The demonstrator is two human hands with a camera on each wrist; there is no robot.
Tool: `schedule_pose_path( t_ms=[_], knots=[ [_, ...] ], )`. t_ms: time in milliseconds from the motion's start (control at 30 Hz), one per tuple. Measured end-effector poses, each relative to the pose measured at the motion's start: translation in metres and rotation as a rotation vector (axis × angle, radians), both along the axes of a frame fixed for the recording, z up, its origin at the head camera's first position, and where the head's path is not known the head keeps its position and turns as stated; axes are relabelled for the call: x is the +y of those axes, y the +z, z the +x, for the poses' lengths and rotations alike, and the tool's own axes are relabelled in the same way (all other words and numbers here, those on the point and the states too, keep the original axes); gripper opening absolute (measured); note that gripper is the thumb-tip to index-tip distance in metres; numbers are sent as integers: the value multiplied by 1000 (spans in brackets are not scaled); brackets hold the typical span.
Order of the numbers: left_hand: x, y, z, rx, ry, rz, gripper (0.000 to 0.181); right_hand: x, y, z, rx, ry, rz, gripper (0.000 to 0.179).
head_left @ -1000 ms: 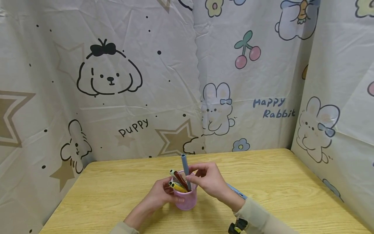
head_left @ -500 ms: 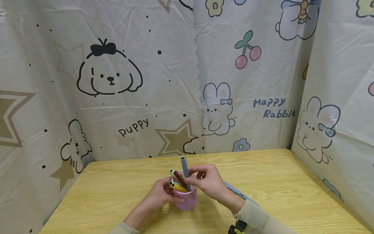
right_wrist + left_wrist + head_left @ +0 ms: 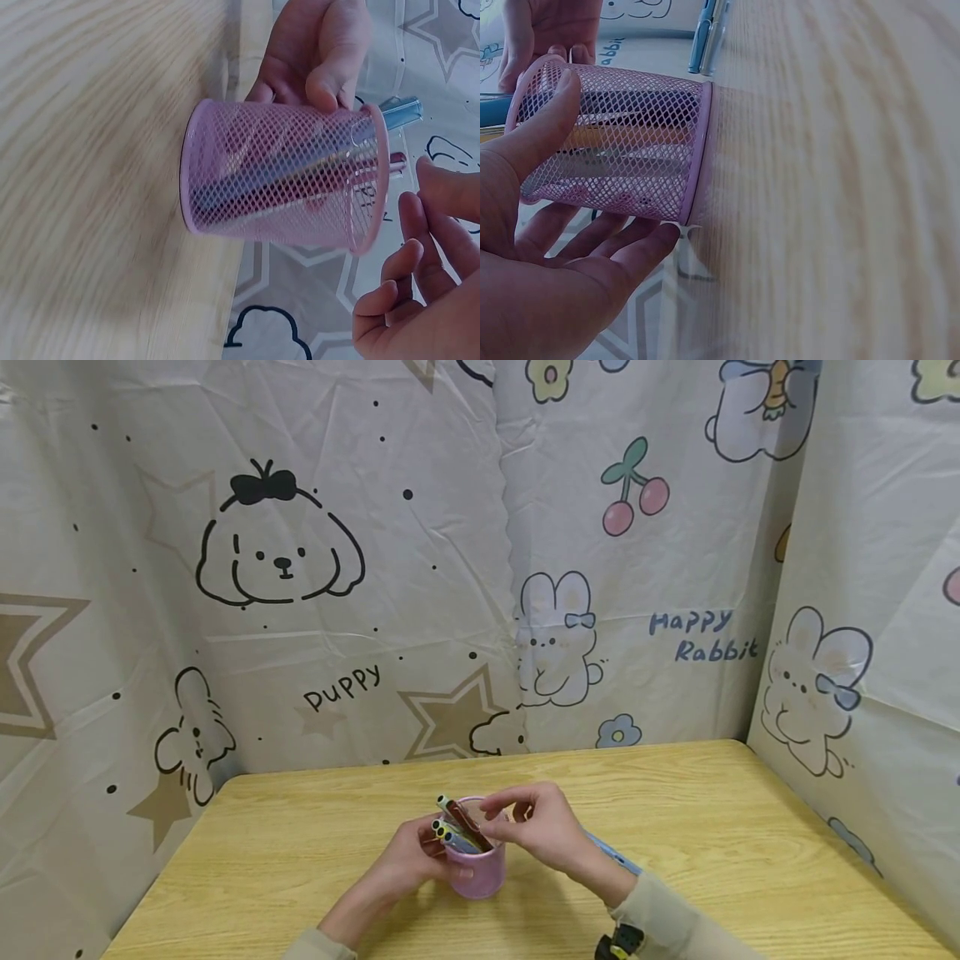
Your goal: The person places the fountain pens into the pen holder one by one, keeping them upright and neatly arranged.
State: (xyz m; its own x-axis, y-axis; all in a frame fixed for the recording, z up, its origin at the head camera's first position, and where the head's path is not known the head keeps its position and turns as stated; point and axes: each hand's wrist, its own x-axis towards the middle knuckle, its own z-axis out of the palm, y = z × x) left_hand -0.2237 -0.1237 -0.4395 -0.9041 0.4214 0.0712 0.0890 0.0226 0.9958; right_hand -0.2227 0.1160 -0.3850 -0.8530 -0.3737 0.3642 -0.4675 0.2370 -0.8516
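A pink mesh pen holder (image 3: 480, 874) stands upright on the table, several markers leaning to the left inside it. My left hand (image 3: 408, 862) grips its left side, thumb on the near wall and fingers around behind, as the left wrist view shows. Among the markers are a blue one (image 3: 459, 842), a dark red one (image 3: 467, 821) and a pale green-tipped one (image 3: 442, 802). By the right rim hovers my right hand (image 3: 546, 831), its fingers loosely bent; in the right wrist view nothing lies between thumb and fingers.
A blue pen (image 3: 615, 853) lies on the wooden table (image 3: 322, 810) to the right, partly behind my right forearm. Printed cloth (image 3: 442, 543) hangs behind the table and along both sides.
The blue marker that my right hand pinched upright has been let go and now leans to the left in the pen holder. My left hand has stayed on the holder.
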Motion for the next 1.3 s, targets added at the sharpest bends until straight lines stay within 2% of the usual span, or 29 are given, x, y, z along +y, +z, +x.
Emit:
schedule_pose_path(
  t_ms=[333,567,900,1300],
  knots=[
    [0,1,1,-8,14,-8,67,29,-1,-2,33,-65,89,14],
    [1,2,1,-19,20,-14,65,52,-5,-4,17,-97,156,12],
    [0,1,0,7,17,-22,62,77,-9,-3,-6,-154,243,11],
    [1,1,0,6,15,-22,63,109,-19,-4,-20,-131,327,15]
  ],
)
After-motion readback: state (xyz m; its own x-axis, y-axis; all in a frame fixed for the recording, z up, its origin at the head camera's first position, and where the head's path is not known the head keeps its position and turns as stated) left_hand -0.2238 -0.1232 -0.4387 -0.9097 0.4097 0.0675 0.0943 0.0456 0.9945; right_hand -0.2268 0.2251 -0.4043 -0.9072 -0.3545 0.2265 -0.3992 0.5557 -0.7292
